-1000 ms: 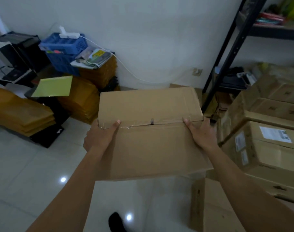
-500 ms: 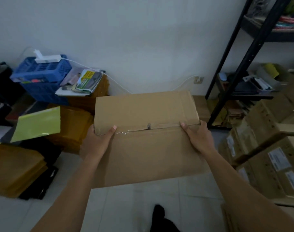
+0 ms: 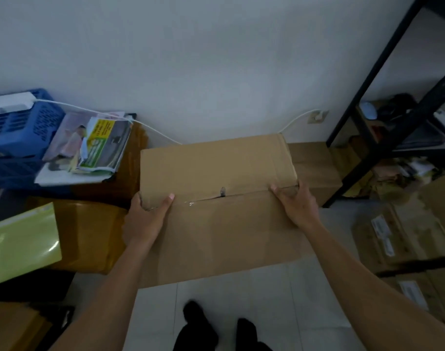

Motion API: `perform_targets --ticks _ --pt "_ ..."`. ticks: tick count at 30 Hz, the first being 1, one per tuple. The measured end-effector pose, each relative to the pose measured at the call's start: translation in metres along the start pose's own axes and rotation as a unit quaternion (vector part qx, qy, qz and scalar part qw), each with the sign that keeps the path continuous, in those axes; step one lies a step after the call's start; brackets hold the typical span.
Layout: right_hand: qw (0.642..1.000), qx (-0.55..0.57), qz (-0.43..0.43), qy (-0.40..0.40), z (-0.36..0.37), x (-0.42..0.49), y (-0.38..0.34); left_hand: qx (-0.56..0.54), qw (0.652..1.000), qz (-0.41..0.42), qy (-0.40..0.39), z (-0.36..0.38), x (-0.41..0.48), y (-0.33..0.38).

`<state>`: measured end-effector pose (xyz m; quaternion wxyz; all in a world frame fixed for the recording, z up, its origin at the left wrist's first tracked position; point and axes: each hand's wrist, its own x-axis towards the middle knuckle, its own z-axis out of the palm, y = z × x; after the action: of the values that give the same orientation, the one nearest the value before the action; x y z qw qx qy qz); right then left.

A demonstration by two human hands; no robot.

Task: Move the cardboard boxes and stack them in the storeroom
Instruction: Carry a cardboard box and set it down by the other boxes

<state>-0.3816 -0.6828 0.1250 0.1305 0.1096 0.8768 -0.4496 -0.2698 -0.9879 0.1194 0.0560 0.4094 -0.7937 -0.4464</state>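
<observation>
A big white wall (image 3: 216,59) stands past both hands. Pale floor tiles (image 3: 241,300) lie below them. A tall black rack (image 3: 368,97) stands out past the right hand (image 3: 296,203).

The cardboard box (image 3: 216,173) is up off the floor, held flat between the two hands. Its taped top faces up. The left hand (image 3: 145,216) grips the left end, thumb lying on top and fingers curled round the edge. The right hand grips the right end the same way.

More brown boxes (image 3: 406,236) with white labels sit to the right of the right hand. Another box (image 3: 315,168) sits on the floor just past that hand, by the wall.

Far to the left of the left hand is a blue crate (image 3: 19,133). A shiny green sheet (image 3: 21,244) lies nearer to that hand. Some magazines (image 3: 95,148) lie beside the crate. A thin white cord (image 3: 153,129) runs along the wall to a small socket (image 3: 317,116) above the right hand.
</observation>
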Motion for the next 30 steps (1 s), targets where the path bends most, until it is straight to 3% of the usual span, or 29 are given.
perform_targets --ticks 12,22,30 --pt "0.998 -0.014 0.06 0.028 0.123 0.207 -0.009 0.101 0.993 0.018 -0.063 0.107 0.245 0.005" --pt "0.997 -0.026 0.049 0.047 0.225 0.387 0.11 0.066 0.996 0.014 -0.066 0.283 0.376 -0.068" --pt "0.965 -0.235 -0.007 0.117 0.275 0.48 0.187 0.048 0.996 0.024 -0.064 0.386 0.446 -0.128"
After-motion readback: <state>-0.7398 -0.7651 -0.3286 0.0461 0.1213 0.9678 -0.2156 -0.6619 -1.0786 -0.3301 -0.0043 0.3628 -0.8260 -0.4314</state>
